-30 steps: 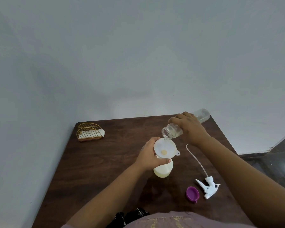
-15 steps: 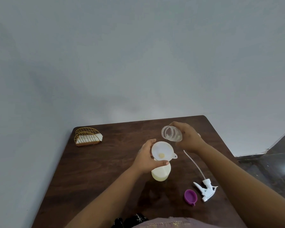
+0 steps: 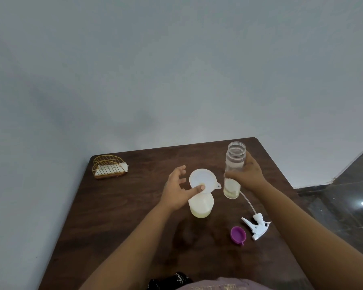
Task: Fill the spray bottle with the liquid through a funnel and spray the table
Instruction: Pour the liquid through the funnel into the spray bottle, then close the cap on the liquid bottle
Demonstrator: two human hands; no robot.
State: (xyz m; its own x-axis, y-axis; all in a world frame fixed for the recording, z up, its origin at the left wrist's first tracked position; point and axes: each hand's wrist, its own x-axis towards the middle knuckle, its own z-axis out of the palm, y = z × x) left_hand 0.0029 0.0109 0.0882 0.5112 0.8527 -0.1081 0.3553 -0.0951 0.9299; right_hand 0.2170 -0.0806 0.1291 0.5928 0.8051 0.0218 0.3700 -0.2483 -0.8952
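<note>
I see the dark brown wooden table (image 3: 122, 216) filling the lower frame. My right hand (image 3: 250, 174) grips the clear plastic bottle (image 3: 234, 164), upright right of centre. My left hand (image 3: 176, 189) is spread wide, thumb touching the white plastic funnel (image 3: 201, 178) seated in the translucent white spray bottle (image 3: 201, 206) at centre. The white trigger sprayer head (image 3: 255, 225) and purple cap (image 3: 237, 235) lie lower right.

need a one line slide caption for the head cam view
Right hand sets the clear bottle upright on the table; left hand touches the funnel in the spray bottle.
</note>
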